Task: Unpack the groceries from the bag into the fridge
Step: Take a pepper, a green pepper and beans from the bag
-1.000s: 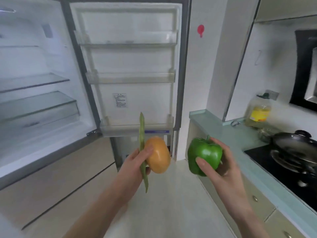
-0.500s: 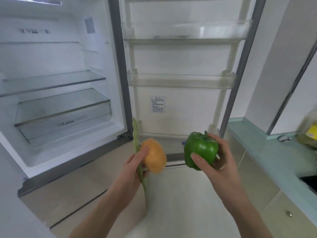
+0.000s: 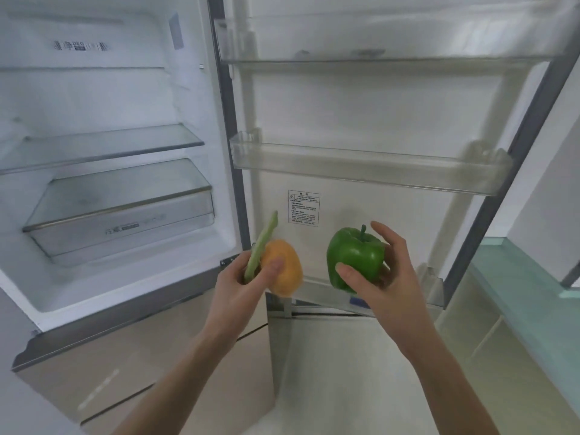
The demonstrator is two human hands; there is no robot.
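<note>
From my remote seat the grocery bag is nowhere in the head view, and both of my forearms run out of the bottom edge. The round orange-yellow fruit [image 3: 282, 268] in my left hand [image 3: 241, 284] is smeared by motion, so I can't name it any closer; the long flat green bean pod [image 3: 262, 244] beside it is blurred too, its lower end hidden behind my fingers. That hand pinches both together, thumb across the front of the fruit, pod standing nearly upright against the fruit's left side. My right hand [image 3: 389, 277] cups a glossy green bell pepper [image 3: 354, 257], stem up, thumb pressed on its lower front, fingers curled around the back and mostly hidden. Both handfuls hang in the air in front of the open white fridge [image 3: 103, 98], low by the hinge side, level with the bottom clear plastic door rack [image 3: 370, 164]'s lower neighbour, touching no shelf. The printed label [image 3: 303, 208] on the door liner is too small to read.
</note>
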